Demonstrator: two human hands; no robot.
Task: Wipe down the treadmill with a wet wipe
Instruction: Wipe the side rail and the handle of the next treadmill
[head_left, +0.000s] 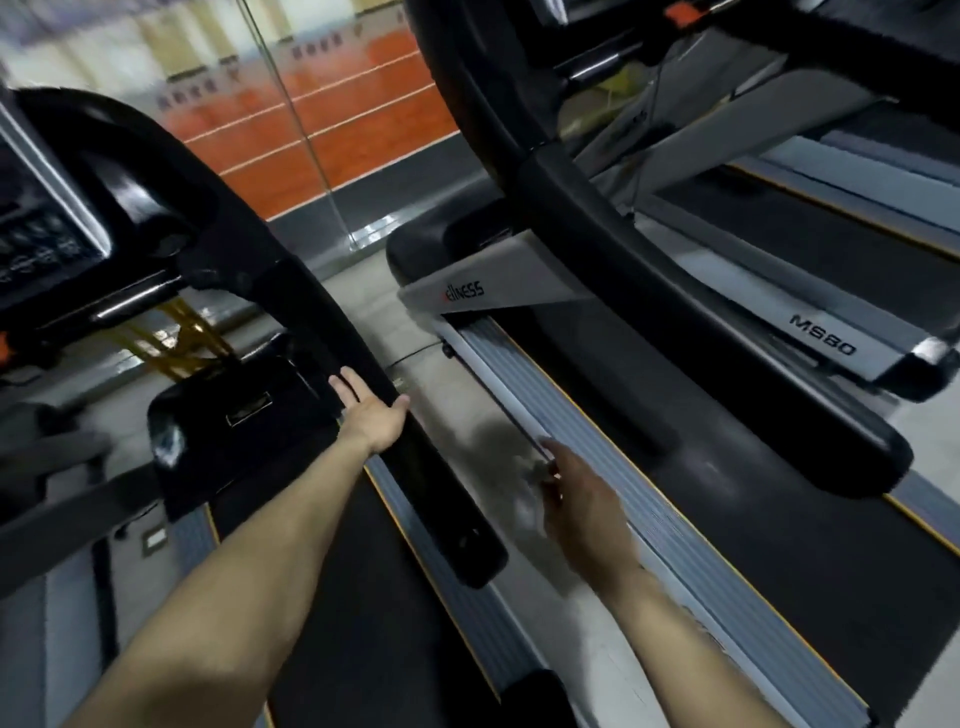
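Trouble: my left hand (371, 413) lies flat on the treadmill handrail (441, 499); my blurred right hand (576, 499) hovers by the side rail (675, 545), grip unreadable, no wet wipe visible, so I may rub dry.

Treadmills: three are showing, near treadmill (353, 623), middle treadmill (753, 545), far treadmill (857, 249).
Hands: two are reaching forward, left hand (371, 415), right hand (582, 499).
Handrails: two are crossing the view, left handrail (322, 322), right handrail (597, 218).
Button panels: one is showing, button panel (36, 239).

glossy black plastic handrail (363, 364); ribbed matt grey metal side rail (649, 499).
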